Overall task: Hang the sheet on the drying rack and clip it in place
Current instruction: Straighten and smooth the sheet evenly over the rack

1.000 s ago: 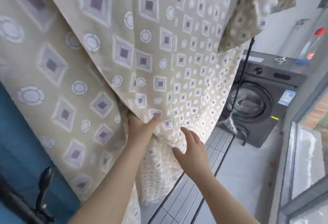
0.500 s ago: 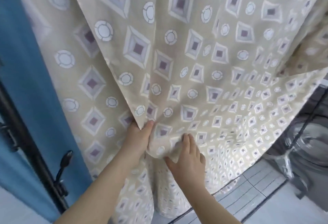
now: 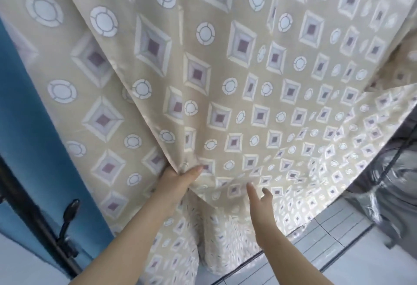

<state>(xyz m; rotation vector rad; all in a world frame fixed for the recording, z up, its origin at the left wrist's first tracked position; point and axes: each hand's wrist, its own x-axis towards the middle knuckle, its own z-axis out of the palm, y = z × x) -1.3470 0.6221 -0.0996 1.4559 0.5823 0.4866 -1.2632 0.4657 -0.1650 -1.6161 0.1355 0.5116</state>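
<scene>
Beige patterned sheet [image 3: 225, 70] hanging from above, filling most of the view. Left hand [image 3: 178, 181] pinches a fold of the sheet. Right hand [image 3: 259, 205], open and empty, fingertips [image 3: 249, 186] at the cloth's lower edge.

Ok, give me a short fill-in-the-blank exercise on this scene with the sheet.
1. The left hand pinches a fold of the ____.
2. The right hand has its fingers spread ____, gripping nothing.
3. The sheet is printed with diamonds and ____.
4. The panel at the left is ____ in colour.

Missing words: sheet; open; circles; blue
</scene>
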